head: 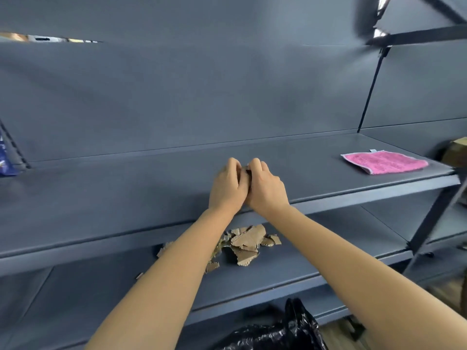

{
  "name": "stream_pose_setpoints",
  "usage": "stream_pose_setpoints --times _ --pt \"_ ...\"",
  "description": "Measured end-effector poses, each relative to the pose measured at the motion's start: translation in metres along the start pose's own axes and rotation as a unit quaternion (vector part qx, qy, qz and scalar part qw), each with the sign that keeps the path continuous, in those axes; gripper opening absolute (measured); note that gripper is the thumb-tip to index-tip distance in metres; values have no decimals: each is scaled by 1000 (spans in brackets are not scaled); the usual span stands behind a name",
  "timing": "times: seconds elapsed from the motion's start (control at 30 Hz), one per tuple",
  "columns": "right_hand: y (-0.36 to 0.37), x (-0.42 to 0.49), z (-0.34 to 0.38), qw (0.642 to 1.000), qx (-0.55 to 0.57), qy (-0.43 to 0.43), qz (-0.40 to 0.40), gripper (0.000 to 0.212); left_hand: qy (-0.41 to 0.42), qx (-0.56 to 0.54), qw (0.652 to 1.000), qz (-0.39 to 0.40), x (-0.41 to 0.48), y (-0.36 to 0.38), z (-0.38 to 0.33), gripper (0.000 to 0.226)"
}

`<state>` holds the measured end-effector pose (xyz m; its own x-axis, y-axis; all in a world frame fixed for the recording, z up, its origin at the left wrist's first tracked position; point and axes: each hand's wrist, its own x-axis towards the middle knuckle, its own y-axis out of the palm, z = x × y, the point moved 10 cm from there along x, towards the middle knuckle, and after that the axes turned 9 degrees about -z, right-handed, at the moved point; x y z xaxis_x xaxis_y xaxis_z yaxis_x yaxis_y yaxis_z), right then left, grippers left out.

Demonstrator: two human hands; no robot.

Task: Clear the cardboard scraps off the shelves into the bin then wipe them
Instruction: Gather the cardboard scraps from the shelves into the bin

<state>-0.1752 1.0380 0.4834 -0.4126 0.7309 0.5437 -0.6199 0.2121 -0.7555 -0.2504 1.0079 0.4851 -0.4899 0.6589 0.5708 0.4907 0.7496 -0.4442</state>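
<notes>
My left hand (226,186) and my right hand (265,188) are cupped together on the upper grey shelf (126,198), fingers curled round brown cardboard scraps (246,173) that barely show between them. On the lower shelf (290,269) lies a pile of torn cardboard scraps (249,245), partly hidden behind my left forearm. A folded pink cloth (385,162) lies at the right end of the upper shelf. The bin's black plastic bag (285,332) stands on the floor below, at the bottom of the view.
A dark upright post (370,92) divides this shelf bay from the one to the right. A blue packet (6,157) sits at the far left edge. A brown box (457,150) stands at the far right.
</notes>
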Motion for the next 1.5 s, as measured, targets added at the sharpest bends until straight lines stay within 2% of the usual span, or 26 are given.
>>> stream_pose_setpoints --times 0.13,0.2,0.27,0.43,0.57,0.7,0.83,0.9,0.97,1.1,1.17,1.23,1.3,1.33,1.43,1.5 --pt "-27 -53 -24 999 39 8 -10 27 12 -8 1000 -25 -53 9 -28 18" --pt "-21 -89 -42 999 50 21 10 28 5 -17 999 -30 -91 21 -24 24" --pt "2 -132 -63 997 50 33 50 34 -10 -20 1000 -17 -136 41 -6 19" --pt "94 -240 -116 987 41 54 147 35 -112 16 991 76 -252 103 79 12" --pt "170 -295 -157 973 60 90 205 39 -168 60 972 151 -318 145 146 26" --pt "240 -337 -193 955 -9 88 285 62 -212 121 941 235 -371 178 209 36" --pt "264 -357 -212 940 -43 86 326 77 -196 146 936 255 -390 179 226 39" --pt "254 -347 -207 946 -31 76 315 67 -178 156 937 256 -380 169 211 55" --pt "227 -317 -194 961 -1 67 270 46 -150 143 950 234 -352 155 186 78" --pt "137 -220 -147 985 35 48 163 20 -65 119 978 160 -257 116 101 59" --pt "82 -171 -116 993 71 30 87 34 -21 93 990 104 -207 89 51 62" --pt "32 -133 -89 994 106 18 15 54 9 92 995 45 -162 61 12 53" --pt "-5 -100 -68 993 112 4 -33 59 53 99 994 -14 -123 35 -16 45" --pt "-18 -86 -57 994 103 -7 -47 56 67 107 992 -30 -108 26 -25 45" --pt "-26 -47 -37 996 70 -30 -35 26 63 149 987 -13 -68 12 -30 38" --pt "-17 -28 -27 997 55 -44 -14 29 32 189 982 2 -45 8 -14 33"
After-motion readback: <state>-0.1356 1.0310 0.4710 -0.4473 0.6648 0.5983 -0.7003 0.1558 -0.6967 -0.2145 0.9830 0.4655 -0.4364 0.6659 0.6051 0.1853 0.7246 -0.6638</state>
